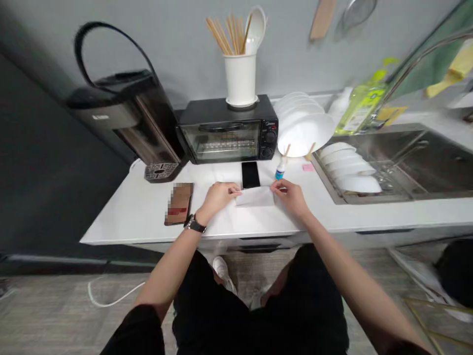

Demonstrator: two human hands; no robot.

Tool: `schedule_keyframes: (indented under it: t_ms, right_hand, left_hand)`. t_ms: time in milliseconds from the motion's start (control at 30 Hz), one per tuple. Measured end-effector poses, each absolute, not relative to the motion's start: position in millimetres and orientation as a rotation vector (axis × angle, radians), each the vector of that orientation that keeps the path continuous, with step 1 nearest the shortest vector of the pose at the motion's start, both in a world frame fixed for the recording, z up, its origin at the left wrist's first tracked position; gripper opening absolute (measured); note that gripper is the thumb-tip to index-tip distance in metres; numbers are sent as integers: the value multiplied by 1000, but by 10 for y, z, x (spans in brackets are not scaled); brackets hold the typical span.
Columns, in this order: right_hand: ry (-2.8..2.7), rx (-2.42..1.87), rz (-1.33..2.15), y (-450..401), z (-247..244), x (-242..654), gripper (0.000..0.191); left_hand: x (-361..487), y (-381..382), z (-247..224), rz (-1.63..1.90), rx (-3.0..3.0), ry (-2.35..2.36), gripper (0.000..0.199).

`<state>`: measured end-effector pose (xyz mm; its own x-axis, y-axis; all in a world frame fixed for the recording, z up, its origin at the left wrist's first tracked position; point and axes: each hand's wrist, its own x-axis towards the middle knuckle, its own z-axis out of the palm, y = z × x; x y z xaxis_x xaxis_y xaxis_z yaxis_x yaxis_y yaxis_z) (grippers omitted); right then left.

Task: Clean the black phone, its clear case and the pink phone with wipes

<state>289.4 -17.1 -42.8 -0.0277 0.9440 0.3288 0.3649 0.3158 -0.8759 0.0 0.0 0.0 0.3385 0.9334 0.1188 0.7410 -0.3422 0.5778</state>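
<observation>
A white sheet of paper [254, 197] is stretched between my two hands, low over the white countertop. My left hand [220, 195] pinches its left upper corner between thumb and fingers. At the opposite corner, my right hand [288, 195] pinches the paper too. Just behind the sheet lies a black phone [250, 174], its lower end close to the paper's upper edge. A small white and blue bottle [280, 169] stands behind my right hand. Left of my left wrist is another phone-like device [179, 203] with a partly pixelated screen.
Behind stands a black toaster oven [227, 133] with a white utensil cup [241, 79] on top. A tall black water dispenser [129, 118] is at the left. White plates [303, 133], a pink block [308, 167] and a sink [406, 197] holding bowls [354, 172] are at the right.
</observation>
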Motion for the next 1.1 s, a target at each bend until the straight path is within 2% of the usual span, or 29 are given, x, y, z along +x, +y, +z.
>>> schedule_keyframes:
  t_ms: [233, 500, 600, 767, 867, 1000, 1100]
  right_hand:
    - [-1586, -1192, 766, -199, -407, 2893, 41]
    - [-1819, -1090, 716, -728, -212, 2962, 29]
    - [-1956, -1070, 701, -1079, -256, 3011, 23]
    - [-2031, -1095, 649, -1387, -356, 3023, 25]
    - [-2009, -1136, 561, -1293, -323, 2979, 30]
    - [-2183, -1191, 409, -1040, -317, 2856, 42]
    - [-2356, -1228, 305, -909, -384, 2783, 54]
  left_hand:
    - [-25, 20, -31, 753, 2324, 1377, 12]
    - [-192, -498, -11, 969, 2479, 1073, 17]
    - [-254, -838, -135, 877, 2542, 1030, 19]
    - [-270, -1112, -287, 819, 2503, 966, 20]
    - [-240, -1008, -259, 794, 2502, 1046, 31]
    - [-174, -768, -218, 550, 2644, 1036, 53]
    - [-151, -655, -244, 385, 2717, 1050, 60]
